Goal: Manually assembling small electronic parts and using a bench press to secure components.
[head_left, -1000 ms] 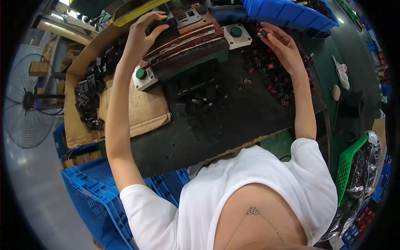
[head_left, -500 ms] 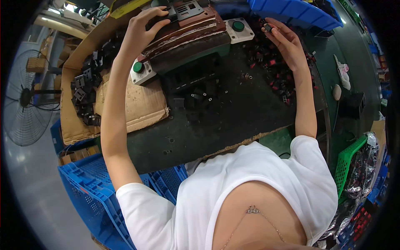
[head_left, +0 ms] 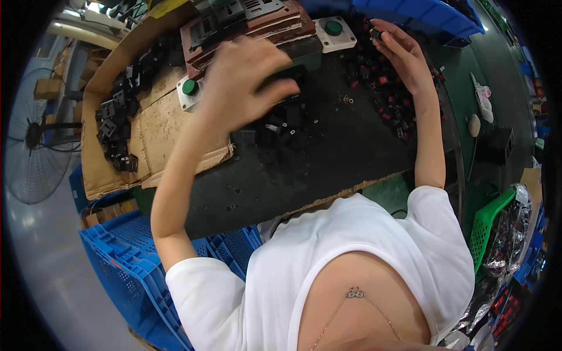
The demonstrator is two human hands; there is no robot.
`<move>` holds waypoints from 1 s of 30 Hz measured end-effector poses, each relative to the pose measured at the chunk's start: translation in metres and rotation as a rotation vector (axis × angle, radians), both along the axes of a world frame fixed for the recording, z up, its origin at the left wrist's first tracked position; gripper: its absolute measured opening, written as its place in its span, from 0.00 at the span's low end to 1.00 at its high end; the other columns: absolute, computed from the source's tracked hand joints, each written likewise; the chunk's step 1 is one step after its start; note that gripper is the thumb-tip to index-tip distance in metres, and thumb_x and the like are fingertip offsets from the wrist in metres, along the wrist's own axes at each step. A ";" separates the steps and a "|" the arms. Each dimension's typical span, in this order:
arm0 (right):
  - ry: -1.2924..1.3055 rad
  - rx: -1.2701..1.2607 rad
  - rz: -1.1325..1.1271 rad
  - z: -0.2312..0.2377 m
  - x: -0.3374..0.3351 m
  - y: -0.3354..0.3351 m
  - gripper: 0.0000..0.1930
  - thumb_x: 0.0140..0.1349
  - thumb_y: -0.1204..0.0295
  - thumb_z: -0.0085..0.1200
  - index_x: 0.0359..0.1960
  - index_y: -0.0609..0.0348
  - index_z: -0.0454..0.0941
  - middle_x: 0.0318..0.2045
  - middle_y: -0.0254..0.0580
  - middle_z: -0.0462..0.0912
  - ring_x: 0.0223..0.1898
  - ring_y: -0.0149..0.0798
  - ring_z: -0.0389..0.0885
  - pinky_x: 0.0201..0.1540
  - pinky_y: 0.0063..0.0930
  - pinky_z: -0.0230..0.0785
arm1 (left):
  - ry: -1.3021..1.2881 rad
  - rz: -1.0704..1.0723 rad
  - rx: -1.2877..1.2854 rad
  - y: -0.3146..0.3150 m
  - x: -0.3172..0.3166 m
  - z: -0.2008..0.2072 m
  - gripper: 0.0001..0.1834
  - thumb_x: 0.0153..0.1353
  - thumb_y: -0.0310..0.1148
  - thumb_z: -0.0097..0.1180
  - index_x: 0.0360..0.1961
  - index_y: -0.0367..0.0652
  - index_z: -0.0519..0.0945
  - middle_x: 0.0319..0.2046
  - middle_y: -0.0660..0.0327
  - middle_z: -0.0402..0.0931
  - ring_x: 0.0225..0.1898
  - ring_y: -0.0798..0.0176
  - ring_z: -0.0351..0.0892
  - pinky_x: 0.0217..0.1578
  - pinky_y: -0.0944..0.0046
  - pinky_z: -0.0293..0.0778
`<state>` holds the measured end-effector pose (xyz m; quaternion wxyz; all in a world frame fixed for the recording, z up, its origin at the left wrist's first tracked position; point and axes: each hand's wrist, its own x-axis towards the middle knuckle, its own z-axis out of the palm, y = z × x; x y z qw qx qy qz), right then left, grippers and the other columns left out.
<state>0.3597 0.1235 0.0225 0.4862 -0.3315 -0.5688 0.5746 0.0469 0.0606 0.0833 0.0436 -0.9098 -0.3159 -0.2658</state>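
Observation:
My left hand (head_left: 237,85), smeared by motion, is in the air over the near side of a reddish-brown block fixture (head_left: 295,34). Its thumb and forefinger stretch to the right with a gap between them and nothing visible in it. On the fixture lies a grey metal plate (head_left: 257,8) with cut-outs. My right hand (head_left: 404,55) pinches a small black part (head_left: 375,34) above a heap of small red-and-black parts (head_left: 383,99) at the right of the table. The exact kind of that part is too small to make out.
Green push buttons on white boxes flank the fixture, one at the left (head_left: 189,88) and one at the right (head_left: 333,28). A cardboard box (head_left: 158,131) with black housings (head_left: 117,111) stands left. A blue bin (head_left: 404,13) is at the back right; blue crates (head_left: 126,245) stand below left.
My left hand has left the fixture's top and moved toward me and to the right. My right hand stays over the heap, still pinching the small black part.

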 end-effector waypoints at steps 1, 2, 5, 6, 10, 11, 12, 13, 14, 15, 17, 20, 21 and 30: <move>0.000 -0.001 0.001 0.001 -0.001 0.000 0.18 0.61 0.68 0.51 0.52 0.60 0.71 0.51 0.34 0.73 0.47 0.26 0.73 0.52 0.20 0.65 | 0.066 -0.065 -0.174 -0.013 0.008 -0.002 0.21 0.48 0.44 0.61 0.39 0.43 0.75 0.35 0.61 0.70 0.40 0.58 0.69 0.41 0.62 0.61; -0.008 0.015 0.013 0.002 -0.002 0.000 0.18 0.61 0.68 0.51 0.52 0.60 0.71 0.50 0.34 0.73 0.46 0.26 0.73 0.51 0.20 0.64 | 0.064 -0.129 -0.223 -0.021 0.015 -0.011 0.20 0.48 0.42 0.60 0.39 0.41 0.75 0.34 0.61 0.68 0.39 0.58 0.68 0.40 0.63 0.62; -0.009 0.043 0.037 0.001 -0.002 0.002 0.18 0.61 0.69 0.51 0.52 0.60 0.71 0.50 0.33 0.73 0.46 0.25 0.72 0.51 0.20 0.64 | 0.152 -0.155 -0.359 -0.034 0.022 -0.028 0.20 0.46 0.35 0.62 0.40 0.38 0.74 0.38 0.59 0.66 0.40 0.59 0.67 0.41 0.63 0.65; -0.002 0.055 0.051 0.001 -0.001 0.002 0.18 0.62 0.69 0.50 0.52 0.60 0.71 0.50 0.33 0.73 0.47 0.25 0.72 0.52 0.20 0.64 | 0.168 -0.167 -0.381 -0.033 0.021 -0.032 0.19 0.44 0.31 0.63 0.39 0.36 0.75 0.39 0.57 0.66 0.41 0.58 0.67 0.42 0.62 0.66; -0.009 0.062 0.071 0.001 -0.005 0.000 0.17 0.62 0.68 0.49 0.52 0.60 0.71 0.48 0.32 0.73 0.49 0.26 0.70 0.54 0.21 0.62 | 0.167 -0.177 -0.463 -0.029 0.020 -0.033 0.16 0.44 0.28 0.62 0.36 0.35 0.75 0.39 0.57 0.66 0.41 0.56 0.67 0.41 0.60 0.69; -0.026 0.049 0.088 0.007 -0.009 -0.004 0.18 0.63 0.68 0.49 0.52 0.61 0.70 0.49 0.33 0.72 0.50 0.26 0.70 0.55 0.22 0.62 | 0.149 -0.174 -0.476 -0.031 0.020 -0.033 0.15 0.44 0.26 0.61 0.35 0.35 0.75 0.39 0.56 0.66 0.41 0.55 0.66 0.40 0.60 0.70; 0.009 0.037 0.128 0.008 -0.012 -0.006 0.18 0.63 0.68 0.49 0.53 0.62 0.69 0.48 0.34 0.72 0.49 0.26 0.70 0.55 0.22 0.62 | 0.131 -0.171 -0.487 -0.032 0.020 -0.034 0.14 0.44 0.25 0.61 0.34 0.34 0.75 0.39 0.56 0.66 0.42 0.54 0.66 0.40 0.60 0.70; 0.040 0.024 0.169 0.008 -0.014 -0.009 0.18 0.63 0.68 0.48 0.53 0.62 0.69 0.48 0.34 0.72 0.49 0.26 0.70 0.55 0.22 0.63 | 0.121 -0.166 -0.472 -0.034 0.020 -0.036 0.13 0.44 0.25 0.60 0.33 0.34 0.74 0.38 0.55 0.66 0.41 0.53 0.67 0.39 0.60 0.71; 0.078 -0.013 0.217 0.011 -0.016 -0.011 0.19 0.63 0.69 0.48 0.54 0.64 0.67 0.47 0.35 0.72 0.47 0.25 0.71 0.55 0.22 0.64 | 0.088 -0.165 -0.472 -0.035 0.019 -0.035 0.14 0.44 0.25 0.61 0.34 0.35 0.75 0.38 0.55 0.67 0.41 0.53 0.68 0.40 0.61 0.71; 0.099 0.003 0.221 0.015 -0.020 -0.014 0.19 0.62 0.71 0.48 0.54 0.64 0.67 0.46 0.35 0.72 0.44 0.25 0.72 0.56 0.23 0.65 | 0.054 -0.163 -0.472 -0.035 0.018 -0.034 0.15 0.43 0.26 0.61 0.35 0.36 0.75 0.39 0.55 0.68 0.41 0.53 0.69 0.40 0.61 0.71; 0.111 0.012 0.288 0.024 -0.027 -0.017 0.18 0.62 0.73 0.48 0.54 0.64 0.67 0.45 0.35 0.72 0.43 0.25 0.72 0.57 0.26 0.64 | -0.071 -0.132 -0.475 -0.038 0.014 -0.028 0.18 0.42 0.25 0.63 0.38 0.37 0.75 0.40 0.55 0.70 0.42 0.52 0.70 0.41 0.61 0.71; 0.035 0.056 0.294 0.040 -0.036 -0.019 0.17 0.62 0.74 0.48 0.52 0.63 0.69 0.46 0.37 0.73 0.44 0.27 0.72 0.57 0.27 0.65 | -0.409 -0.016 -0.481 -0.036 0.000 -0.015 0.23 0.40 0.23 0.65 0.42 0.39 0.76 0.42 0.55 0.73 0.42 0.54 0.73 0.41 0.64 0.71; -0.027 0.087 0.281 0.045 -0.041 -0.018 0.16 0.62 0.74 0.48 0.52 0.63 0.70 0.47 0.37 0.73 0.45 0.27 0.72 0.58 0.27 0.65 | -0.512 0.006 -0.442 -0.031 -0.006 -0.011 0.22 0.40 0.22 0.64 0.41 0.39 0.76 0.42 0.56 0.73 0.41 0.56 0.74 0.39 0.66 0.71; -0.511 0.907 -0.033 0.063 -0.108 0.045 0.12 0.60 0.75 0.51 0.45 0.63 0.72 0.38 0.39 0.79 0.39 0.33 0.79 0.43 0.26 0.71 | -0.982 0.183 -0.388 0.042 -0.057 -0.012 0.15 0.49 0.19 0.61 0.40 0.34 0.75 0.43 0.62 0.75 0.45 0.71 0.73 0.49 0.70 0.69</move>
